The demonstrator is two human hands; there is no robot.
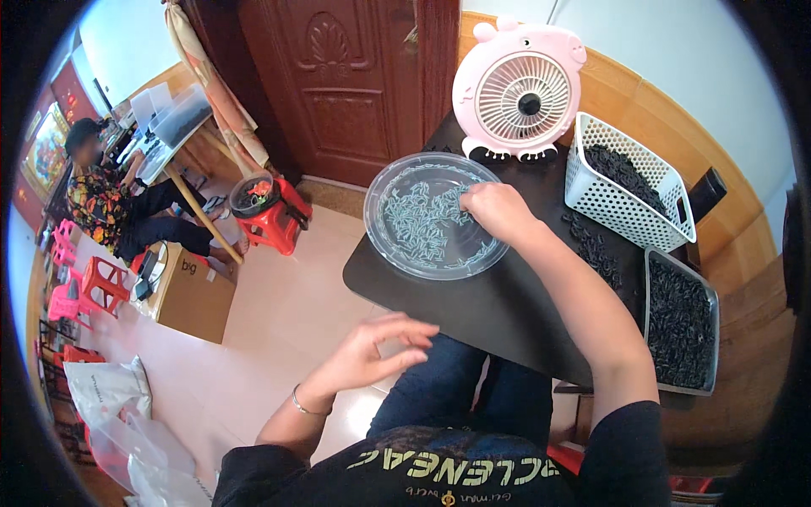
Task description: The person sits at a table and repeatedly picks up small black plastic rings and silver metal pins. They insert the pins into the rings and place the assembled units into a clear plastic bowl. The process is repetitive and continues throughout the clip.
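Observation:
A round clear plastic tub stands on the dark table and holds many small, slender, pale blue-grey pieces. My right hand reaches over the tub's right side. Its fingers are bent together at the pieces, and whatever they grip is too small to name. Nearer to me, my left hand hovers off the table's front left edge. Thumb and fingers are apart there, with nothing visible between them. Loose small black pieces lie on the table beyond my right forearm.
Behind the tub stands a pink animal-shaped fan. A white perforated basket and a grey tray, both with black pieces, are on the right. Leftward are a red stool, a cardboard box and a seated person.

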